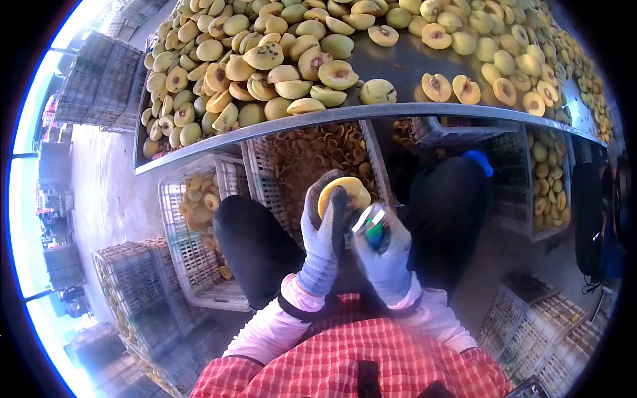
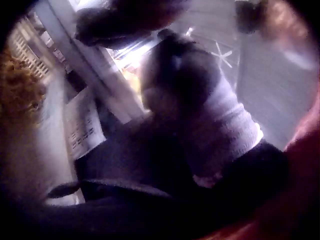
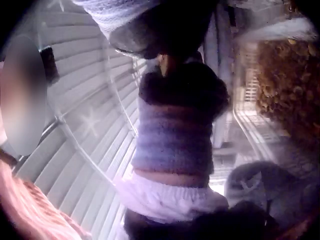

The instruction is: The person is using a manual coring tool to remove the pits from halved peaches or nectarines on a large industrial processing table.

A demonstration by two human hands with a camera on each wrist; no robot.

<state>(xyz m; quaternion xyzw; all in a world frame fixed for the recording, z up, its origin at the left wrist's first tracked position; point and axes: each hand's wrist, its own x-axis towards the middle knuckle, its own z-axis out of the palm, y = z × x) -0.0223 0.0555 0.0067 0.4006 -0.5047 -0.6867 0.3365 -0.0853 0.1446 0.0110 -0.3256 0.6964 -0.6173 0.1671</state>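
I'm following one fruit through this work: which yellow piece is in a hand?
The yellow piece gripped by the left hand; other pieces lie on the metal table or in crates.

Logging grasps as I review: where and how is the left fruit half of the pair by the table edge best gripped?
Likely across the near and far edges of the fruit half, from above: its cut face points up, bare tabletop lies beyond and left of it, and its neighbour sits close on the right.
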